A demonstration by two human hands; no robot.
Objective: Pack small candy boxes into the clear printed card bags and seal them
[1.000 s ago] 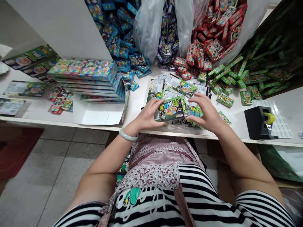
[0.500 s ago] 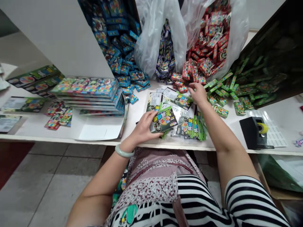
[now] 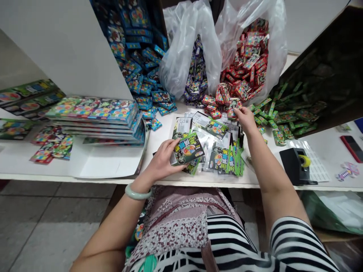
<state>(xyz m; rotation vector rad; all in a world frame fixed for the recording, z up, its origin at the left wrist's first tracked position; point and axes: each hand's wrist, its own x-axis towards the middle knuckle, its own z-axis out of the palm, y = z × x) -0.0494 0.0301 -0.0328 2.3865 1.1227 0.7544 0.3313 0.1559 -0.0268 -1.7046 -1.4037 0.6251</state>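
Head view, looking down on a white table. The left hand is holding a green-and-black packet just above the table's near edge, thumb lying across the printed face and the other fingers curling beneath it. A pale bangle is sitting on that wrist.

At 3 o'clock from the packet, more packets are lying fanned and overlapping, some face down with white labels showing. The right hand is reaching to 1 o'clock, its fingertips drawn narrow and touching a red box at the near rim of the red pile. Whether the box is actually being gripped cannot be told.

The red pile is spilling from a clear bag at 1 o'clock. A purple pile is sitting in a second bag at 12 o'clock, a blue pile at 11 o'clock and a green pile at 2 o'clock.

Stacked flat cartons are lying at 9 o'clock. A black dispenser is standing at 3 o'clock, just beside a label sheet, with a phone farther out.
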